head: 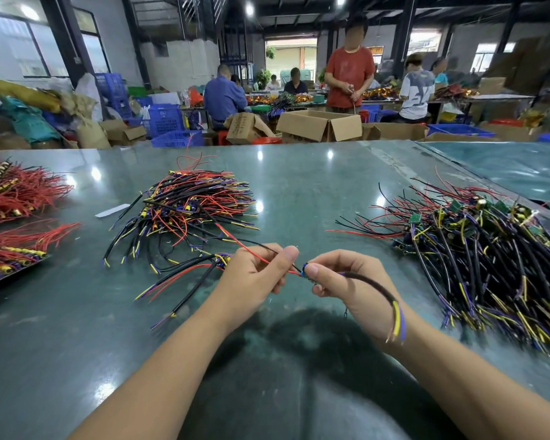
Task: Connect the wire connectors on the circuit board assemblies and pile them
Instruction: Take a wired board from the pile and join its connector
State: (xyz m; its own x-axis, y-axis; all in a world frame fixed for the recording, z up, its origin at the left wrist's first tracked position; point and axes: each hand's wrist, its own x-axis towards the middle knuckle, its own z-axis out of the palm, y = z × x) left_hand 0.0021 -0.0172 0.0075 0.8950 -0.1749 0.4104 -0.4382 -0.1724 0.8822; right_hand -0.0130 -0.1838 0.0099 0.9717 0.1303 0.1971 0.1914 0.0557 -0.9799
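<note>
Above the green worktop (299,192) a red lead (251,253) was pinched in the left hand (254,277) and a small connector (306,272) gripped in the right hand (346,281), seemingly for mating

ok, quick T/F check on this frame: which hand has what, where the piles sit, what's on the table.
1. The left hand pinches a red wire. True.
2. The right hand is open and idle. False: it pinches a small connector with a black cable trailing over the wrist.
3. A pile with green circuit boards lies to the right of the hands. True.
4. The hands rest flat on the green table. False: they meet above it, fingertip to fingertip.
5. The wire pile to the left sits in a blue crate. False: it lies directly on the table.
</note>
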